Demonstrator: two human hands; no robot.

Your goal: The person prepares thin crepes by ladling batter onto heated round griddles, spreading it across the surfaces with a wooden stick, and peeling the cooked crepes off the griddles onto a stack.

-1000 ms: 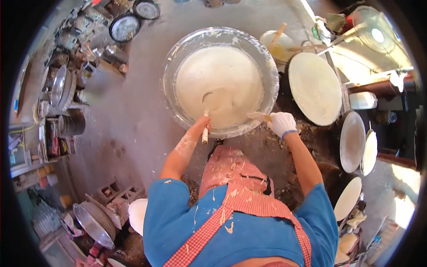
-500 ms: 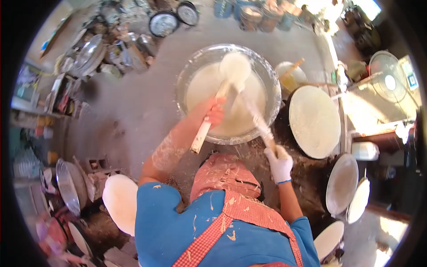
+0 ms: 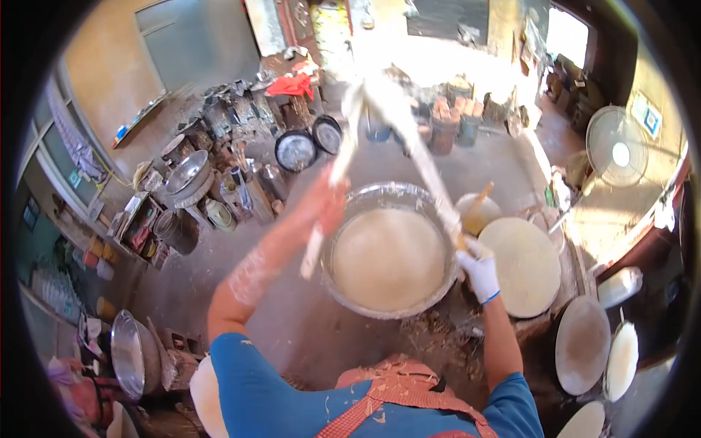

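Observation:
My left hand (image 3: 326, 198), bare and smeared with white, is wrapped around a pale wooden stick (image 3: 339, 171) that points up and away. My right hand (image 3: 479, 270), in a white glove, grips the wooden end of a second, longer stick (image 3: 429, 171) coated in white. The far ends of the sticks come together high up, where a whitish mass is washed out by glare, so its shape cannot be made out. Below them stands a wide metal basin (image 3: 350, 301) with creamy white batter (image 3: 391, 255) inside, its rim spattered.
Right of the basin are a smaller bowl with a wooden handle (image 3: 478, 204) and a large round pale disc (image 3: 522, 266). A fan (image 3: 618, 146) stands farther right. Metal basins (image 3: 188, 174), black pans (image 3: 296, 150) and buckets (image 3: 444, 131) line the left and back.
Both sticks have risen from over the batter to well above the basin, their far ends moving up and away. My view has tilted up, showing the back wall.

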